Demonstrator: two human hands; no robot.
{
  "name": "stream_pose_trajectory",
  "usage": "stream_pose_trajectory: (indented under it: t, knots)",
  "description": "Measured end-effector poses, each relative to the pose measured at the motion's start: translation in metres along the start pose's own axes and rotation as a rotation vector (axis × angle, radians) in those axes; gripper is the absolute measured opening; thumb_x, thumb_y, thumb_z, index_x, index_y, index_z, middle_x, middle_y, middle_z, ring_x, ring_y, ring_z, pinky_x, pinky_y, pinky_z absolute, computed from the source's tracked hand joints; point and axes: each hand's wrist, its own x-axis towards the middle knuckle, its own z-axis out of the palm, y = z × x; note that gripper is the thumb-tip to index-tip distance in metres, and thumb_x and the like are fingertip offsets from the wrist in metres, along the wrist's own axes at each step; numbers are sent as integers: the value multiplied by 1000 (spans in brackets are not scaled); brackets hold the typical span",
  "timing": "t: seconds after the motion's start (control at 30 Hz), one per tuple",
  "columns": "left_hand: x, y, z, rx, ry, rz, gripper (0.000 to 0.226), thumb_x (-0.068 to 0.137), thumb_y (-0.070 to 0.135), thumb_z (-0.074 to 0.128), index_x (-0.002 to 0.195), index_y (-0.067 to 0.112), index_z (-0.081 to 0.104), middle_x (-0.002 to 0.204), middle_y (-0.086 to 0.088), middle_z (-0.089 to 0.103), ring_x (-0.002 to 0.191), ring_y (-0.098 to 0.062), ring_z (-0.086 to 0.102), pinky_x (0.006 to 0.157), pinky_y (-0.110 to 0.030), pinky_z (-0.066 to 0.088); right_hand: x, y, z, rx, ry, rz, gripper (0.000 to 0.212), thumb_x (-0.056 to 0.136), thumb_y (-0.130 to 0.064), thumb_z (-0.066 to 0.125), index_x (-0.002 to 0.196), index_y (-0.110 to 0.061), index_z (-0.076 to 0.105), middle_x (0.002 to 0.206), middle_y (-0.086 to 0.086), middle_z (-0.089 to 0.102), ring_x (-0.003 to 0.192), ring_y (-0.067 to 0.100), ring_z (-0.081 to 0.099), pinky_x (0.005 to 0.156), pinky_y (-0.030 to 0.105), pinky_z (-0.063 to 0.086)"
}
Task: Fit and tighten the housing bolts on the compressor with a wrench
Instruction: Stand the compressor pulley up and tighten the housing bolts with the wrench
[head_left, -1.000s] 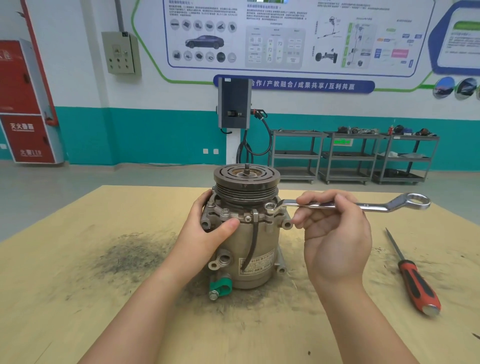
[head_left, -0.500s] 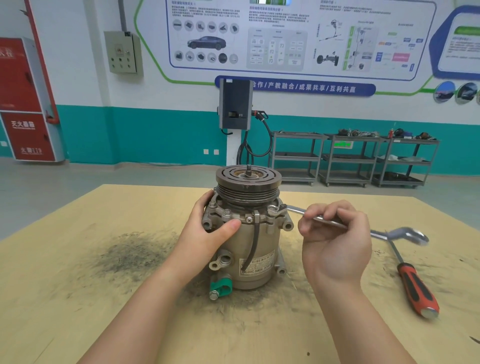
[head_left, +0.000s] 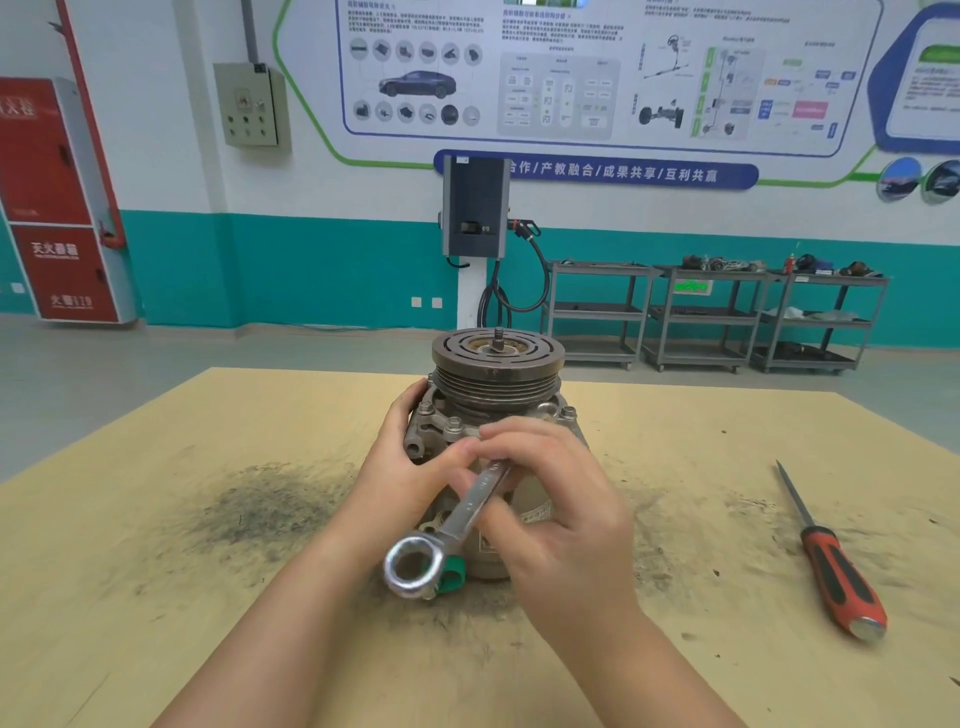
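The compressor (head_left: 496, 415) is standing upright mid-bench (head_left: 156, 571). The left hand (head_left: 410, 473) is gripping its left flank, fingers curled around the housing. The right hand (head_left: 561, 514) is holding the wrench (head_left: 452, 525) in a closed grip, its free ring end pointing near-left. A screwdriver (head_left: 831, 566) is lying well apart at the right.

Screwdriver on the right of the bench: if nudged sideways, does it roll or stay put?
The screwdriver lies flat on the table, touching nothing, and its handle looks rounded, so it would probably roll a little. The rubbery-looking red and black grip may slow it. It looks rigid, so it should lift without flexing.
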Motion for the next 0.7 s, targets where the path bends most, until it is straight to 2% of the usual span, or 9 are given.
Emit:
stream_pose_trajectory:
  t: [0.1,0.2,0.3,0.37,0.53,0.7]
  knots:
    - [-3,2,1,6,4,-2,84,57,61,84,130,52,44,127,14,65,115,-5,64,81,-20,56,7,3,-8,8,73,-46,10,96,-16,57,92,-9,63,97,2,63,95,9,61,84,23,49]
    - [-5,4,1,44,8,-3,94,56,64,78,138,45,37,134,12,59,117,-5,62,83,-20,56,16,1,-12,230,320,148,25,100,-24,37,89,-29,58,86,0,64,71,18,63,67,26,50]
    - [-6,8,1,51,9,-11,95,54,63,76,138,45,35,133,13,58,113,-2,63,81,-18,56,21,2,-17,454,520,397,32,97,-19,35,77,-23,60,78,6,66,59,22,59,58,29,48]
    - [-7,10,2,50,6,-6,93,56,61,76,138,44,35,131,15,58,110,3,63,80,-16,55,25,6,-23,563,587,521,33,95,-14,35,73,-16,59,72,7,66,54,20,57,54,27,46]
    - [-7,11,3,46,8,-4,80,65,52,76,134,46,36,129,17,58,107,6,63,77,-13,54,29,12,-32,760,588,659,34,99,-6,30,73,-7,53,65,8,64,47,18,53,47,22,43]
    - [-7,11,3,43,8,-1,76,69,47,74,134,46,35,129,18,58,106,8,63,76,-11,53,34,12,-36,719,460,593,55,95,-2,29,56,-19,63,64,9,63,47,19,52,46,23,42]
